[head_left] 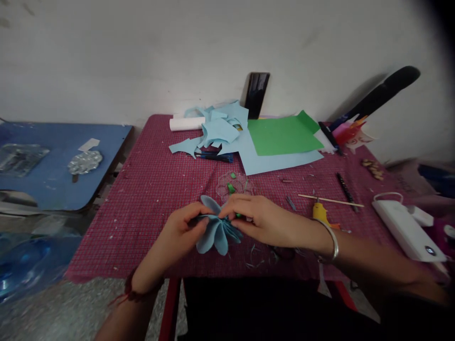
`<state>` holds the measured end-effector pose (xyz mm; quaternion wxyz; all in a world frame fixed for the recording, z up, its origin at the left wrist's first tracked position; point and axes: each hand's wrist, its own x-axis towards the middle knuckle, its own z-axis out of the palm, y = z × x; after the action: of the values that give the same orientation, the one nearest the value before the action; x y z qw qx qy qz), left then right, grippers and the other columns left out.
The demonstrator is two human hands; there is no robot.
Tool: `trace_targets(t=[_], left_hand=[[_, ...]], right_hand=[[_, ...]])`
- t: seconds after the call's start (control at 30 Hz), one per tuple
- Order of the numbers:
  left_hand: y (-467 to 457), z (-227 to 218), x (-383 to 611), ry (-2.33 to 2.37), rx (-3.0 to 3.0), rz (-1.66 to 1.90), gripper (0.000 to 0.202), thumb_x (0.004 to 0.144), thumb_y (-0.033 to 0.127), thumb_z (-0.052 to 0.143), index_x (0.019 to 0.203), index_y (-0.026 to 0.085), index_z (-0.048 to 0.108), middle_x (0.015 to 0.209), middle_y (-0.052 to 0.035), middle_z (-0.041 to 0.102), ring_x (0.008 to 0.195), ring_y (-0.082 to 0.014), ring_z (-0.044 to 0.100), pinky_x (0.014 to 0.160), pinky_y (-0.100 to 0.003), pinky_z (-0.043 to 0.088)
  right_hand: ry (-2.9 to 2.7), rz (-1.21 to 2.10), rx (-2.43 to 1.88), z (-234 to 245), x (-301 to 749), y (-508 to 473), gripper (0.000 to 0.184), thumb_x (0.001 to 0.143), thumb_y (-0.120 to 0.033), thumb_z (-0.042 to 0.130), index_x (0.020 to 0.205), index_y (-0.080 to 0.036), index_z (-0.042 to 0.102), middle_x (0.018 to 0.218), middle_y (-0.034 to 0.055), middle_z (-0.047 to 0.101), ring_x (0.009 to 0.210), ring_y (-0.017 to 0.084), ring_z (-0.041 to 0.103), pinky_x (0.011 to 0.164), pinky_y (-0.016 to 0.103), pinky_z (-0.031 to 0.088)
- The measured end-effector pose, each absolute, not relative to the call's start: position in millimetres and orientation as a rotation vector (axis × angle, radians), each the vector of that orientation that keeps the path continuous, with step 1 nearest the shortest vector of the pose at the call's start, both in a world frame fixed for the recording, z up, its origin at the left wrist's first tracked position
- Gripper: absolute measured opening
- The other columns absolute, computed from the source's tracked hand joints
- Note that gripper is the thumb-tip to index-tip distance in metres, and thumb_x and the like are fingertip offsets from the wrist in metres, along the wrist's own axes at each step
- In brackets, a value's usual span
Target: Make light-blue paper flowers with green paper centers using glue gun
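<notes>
Near the front edge of the table, a light blue paper flower (216,235) with several rounded petals is between my hands. My left hand (183,229) pinches a petal on its left side between thumb and fingers. From the right, my right hand (254,215) has its fingers closed on the flower's middle and its right-hand petals. Part of the flower's centre is hidden under my fingers. Just beyond the flower lies a clear round plastic piece (222,183) with small green bits on it.
Blue paper scraps (218,130), a green sheet (284,136) and a leaning phone (256,94) are at the back. On the right are a yellow glue gun (321,214), a wooden stick (343,202), a black pen (344,187) and a white power strip (407,229). A blue table (60,189) stands left.
</notes>
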<state>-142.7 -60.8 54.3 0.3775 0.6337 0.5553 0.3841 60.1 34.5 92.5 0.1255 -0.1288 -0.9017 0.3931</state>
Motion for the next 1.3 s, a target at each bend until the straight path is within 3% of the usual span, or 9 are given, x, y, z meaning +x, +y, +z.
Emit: trace_targets(t=[0.2, 0.53, 0.8, 1.07, 1.3], left_hand=[[-74.1, 43.0, -125.5, 1.514, 1.848, 1.153, 0.01, 0.079, 0.009, 0.066, 0.084, 0.018, 0.067, 0.078, -0.0003, 0.065, 0.073, -0.0124, 0.063, 0.065, -0.024, 0.049], [-89.3, 31.7, -106.2, 1.67, 2.08, 1.322, 0.017, 0.081, 0.004, 0.064, 0.091, 0.016, 0.068, 0.082, -0.0038, 0.065, 0.08, -0.0149, 0.062, 0.072, -0.027, 0.051], [-80.3, 40.1, -105.7, 1.626, 1.812, 1.301, 0.01, 0.082, 0.01, 0.065, 0.085, 0.018, 0.07, 0.078, -0.0013, 0.066, 0.073, -0.0123, 0.063, 0.064, -0.022, 0.05], [-72.8, 42.7, -107.7, 1.477, 1.466, 1.315, 0.009, 0.08, 0.015, 0.065, 0.071, 0.018, 0.066, 0.071, 0.0, 0.063, 0.068, -0.0128, 0.059, 0.061, -0.023, 0.047], [-75.1, 35.7, -106.6, 1.497, 1.403, 1.36, 0.006, 0.082, 0.019, 0.065, 0.076, 0.018, 0.067, 0.074, -0.0007, 0.064, 0.07, -0.0129, 0.061, 0.062, -0.023, 0.049]], right_hand=[[-2.658, 1.108, -0.352, 93.0, 66.1, 29.9, 0.022, 0.091, -0.003, 0.05, 0.106, -0.016, 0.061, 0.093, 0.0033, 0.059, 0.084, 0.013, 0.056, 0.077, 0.026, 0.046], [-2.724, 0.881, -0.291, 89.4, 74.5, 25.4, 0.021, 0.097, -0.011, 0.044, 0.109, -0.014, 0.06, 0.095, 0.0076, 0.059, 0.087, 0.016, 0.056, 0.079, 0.03, 0.048], [-2.496, 1.095, -0.344, 81.3, 69.1, 34.9, 0.023, 0.091, -0.008, 0.054, 0.111, -0.016, 0.059, 0.095, 0.0045, 0.063, 0.091, 0.014, 0.059, 0.082, 0.028, 0.048], [-2.416, 1.224, -0.339, 89.8, 64.1, 43.9, 0.023, 0.086, -0.005, 0.057, 0.107, -0.015, 0.061, 0.088, 0.002, 0.065, 0.082, 0.013, 0.06, 0.075, 0.025, 0.047], [-2.482, 1.211, -0.386, 91.6, 61.8, 41.6, 0.022, 0.086, -0.005, 0.056, 0.103, -0.016, 0.063, 0.091, 0.0034, 0.066, 0.086, 0.014, 0.06, 0.08, 0.028, 0.046]])
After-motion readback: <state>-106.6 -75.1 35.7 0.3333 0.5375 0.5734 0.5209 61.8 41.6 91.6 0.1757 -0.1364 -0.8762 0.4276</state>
